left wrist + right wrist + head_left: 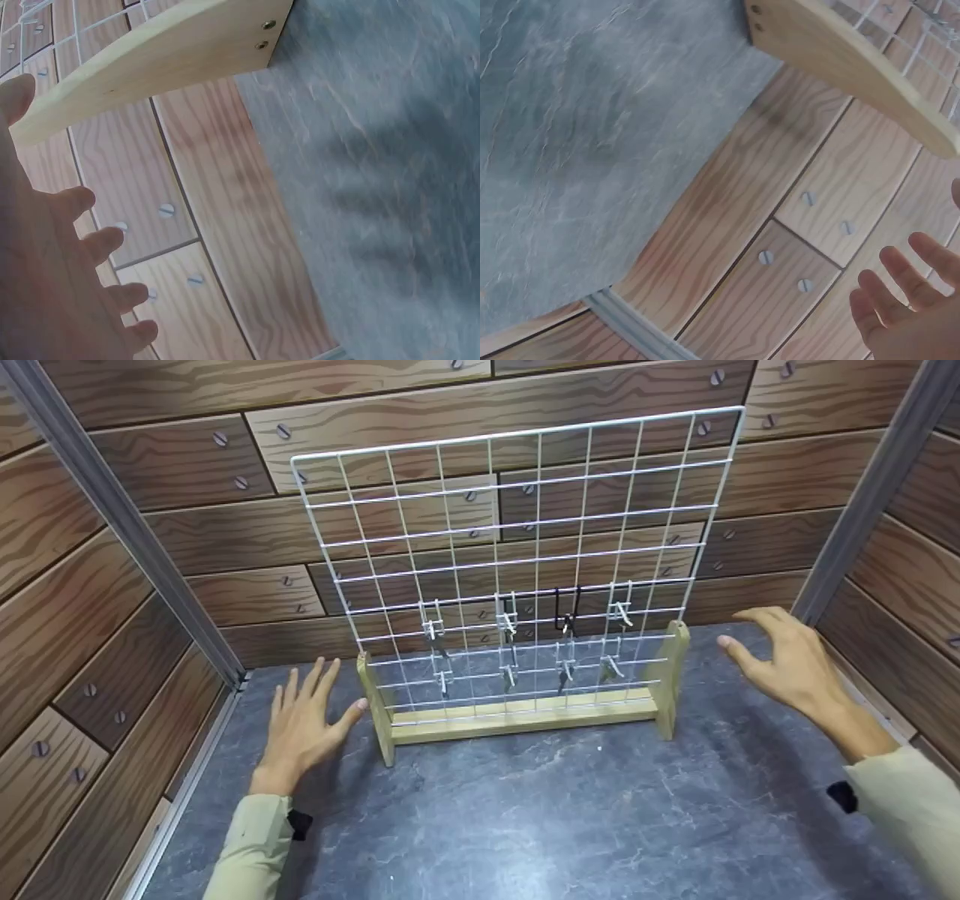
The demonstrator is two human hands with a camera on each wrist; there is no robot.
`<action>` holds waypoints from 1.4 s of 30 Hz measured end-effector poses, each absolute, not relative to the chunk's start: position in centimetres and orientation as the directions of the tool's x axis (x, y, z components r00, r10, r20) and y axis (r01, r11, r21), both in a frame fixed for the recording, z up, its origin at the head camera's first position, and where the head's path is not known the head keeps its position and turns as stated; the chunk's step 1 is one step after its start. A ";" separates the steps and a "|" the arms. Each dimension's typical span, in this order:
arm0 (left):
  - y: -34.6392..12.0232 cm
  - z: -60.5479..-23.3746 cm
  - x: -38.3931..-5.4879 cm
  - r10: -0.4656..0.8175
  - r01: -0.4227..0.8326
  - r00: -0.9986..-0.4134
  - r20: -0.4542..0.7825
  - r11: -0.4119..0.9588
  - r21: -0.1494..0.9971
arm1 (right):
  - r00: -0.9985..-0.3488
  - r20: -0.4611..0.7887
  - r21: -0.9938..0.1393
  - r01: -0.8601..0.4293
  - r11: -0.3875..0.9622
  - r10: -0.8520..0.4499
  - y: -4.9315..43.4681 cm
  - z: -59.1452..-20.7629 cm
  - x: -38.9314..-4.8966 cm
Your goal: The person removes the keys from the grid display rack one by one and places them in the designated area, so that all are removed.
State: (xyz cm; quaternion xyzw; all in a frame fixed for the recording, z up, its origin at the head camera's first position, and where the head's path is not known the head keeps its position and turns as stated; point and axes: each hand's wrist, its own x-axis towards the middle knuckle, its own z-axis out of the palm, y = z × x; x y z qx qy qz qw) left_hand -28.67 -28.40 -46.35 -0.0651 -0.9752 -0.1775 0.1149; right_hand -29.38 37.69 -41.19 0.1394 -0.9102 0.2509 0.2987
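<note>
A white wire grid panel [514, 520] stands upright in a pale wooden stand [525, 718]. Several small metal hooks [508, 622] hang on its lower rows in two rows, one of them with a black bracket [568, 615]. To the left of the stand, my left hand [300, 727] is spread with its thumb close to the wooden end piece [150, 67]. Out to the right, my right hand [787, 664] hovers with fingers extended, apart from the other end piece [855, 71]. Neither hand holds anything.
Grey marbled tabletop [525, 817] lies under the stand. Wood-plank-patterned walls [247, 536] with printed screws enclose the back and both sides. Metal corner posts [127, 510] rise at the back left and back right.
</note>
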 end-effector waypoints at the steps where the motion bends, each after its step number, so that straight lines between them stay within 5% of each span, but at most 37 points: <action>1: -28.3 -46.5 -28.7 0.081 0.170 -0.963 0.255 0.921 0.350 | -0.769 0.631 -0.375 -0.412 0.831 -0.096 37.5 -41.1 -29.3; 7: -27.6 -47.4 -28.9 0.057 0.215 -0.945 0.322 0.851 0.479 | -0.709 0.702 -0.409 -0.479 0.777 -0.067 36.5 -40.8 -28.7; 26: -25.9 -50.0 -28.8 -0.015 0.239 -0.948 0.318 0.626 0.742 | -0.685 0.726 -0.477 -0.570 0.669 -0.066 33.3 -41.0 -28.5; 42: -24.5 -51.3 -28.4 -0.068 0.261 -0.941 0.331 0.478 0.838 | -0.700 0.708 -0.526 -0.611 0.591 -0.094 30.6 -41.9 -28.6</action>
